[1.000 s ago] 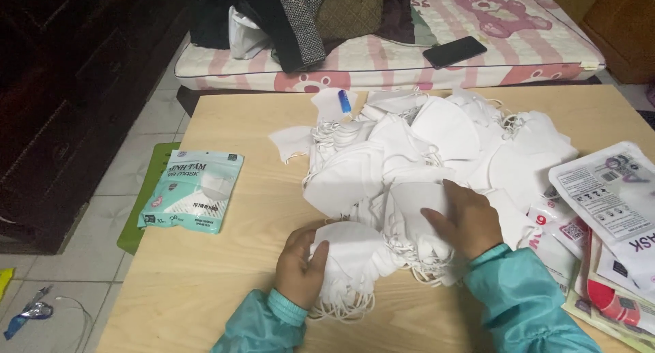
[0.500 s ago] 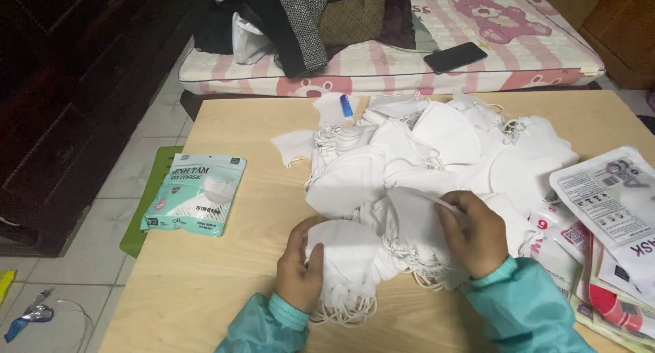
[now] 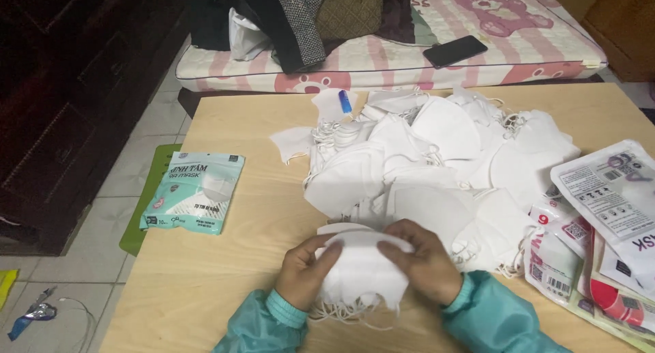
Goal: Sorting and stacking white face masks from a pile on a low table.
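1. White folded fabric face masks, gathered into a small stack, sat between the two hands at the near edge of the pale wooden surface, with thin elastic loops trailing out below it toward the person.
2. That stack's long axis ran side to side, from one grip across to the other, so each hand met one end of it; neither was clearly nearer.
3. The left hand had its grip partly closed on the left end, fingers curled over the top edge and thumb underneath as far as could be seen.
4. The right hand gripped the right end the same way, fingers bent over the top mask and pressing it down.
5. Beyond both grips, directly away from the person, lay a large loose heap of white masks, just touching the far side of the held stack.
6. Well out to the left of the left grip lay a teal sealed mask packet; to the right of the right grip lay a pile of printed white plastic wrappers.
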